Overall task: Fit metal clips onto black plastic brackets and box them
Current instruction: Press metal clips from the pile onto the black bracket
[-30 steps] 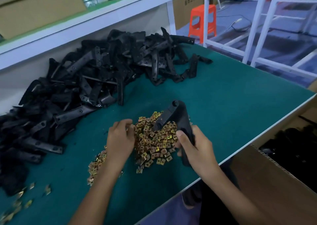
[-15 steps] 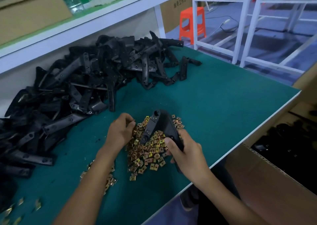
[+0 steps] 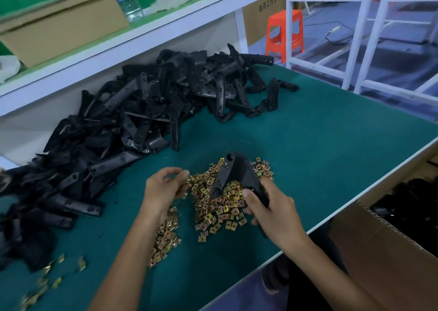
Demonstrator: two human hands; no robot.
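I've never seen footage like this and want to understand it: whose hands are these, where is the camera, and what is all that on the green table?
There is no machine here. A person works with bare hands, and the single picture comes from a camera worn on their head, looking down at the bench. On the green table lie a big heap of black plastic brackets and, nearer, a pile of small brass-coloured metal clips. The right hand grips one bracket above the clips. The left hand has its fingers curled at the pile's edge; whether they pinch a clip is unclear. At the right, below the table edge, an open cardboard box holds dark parts.
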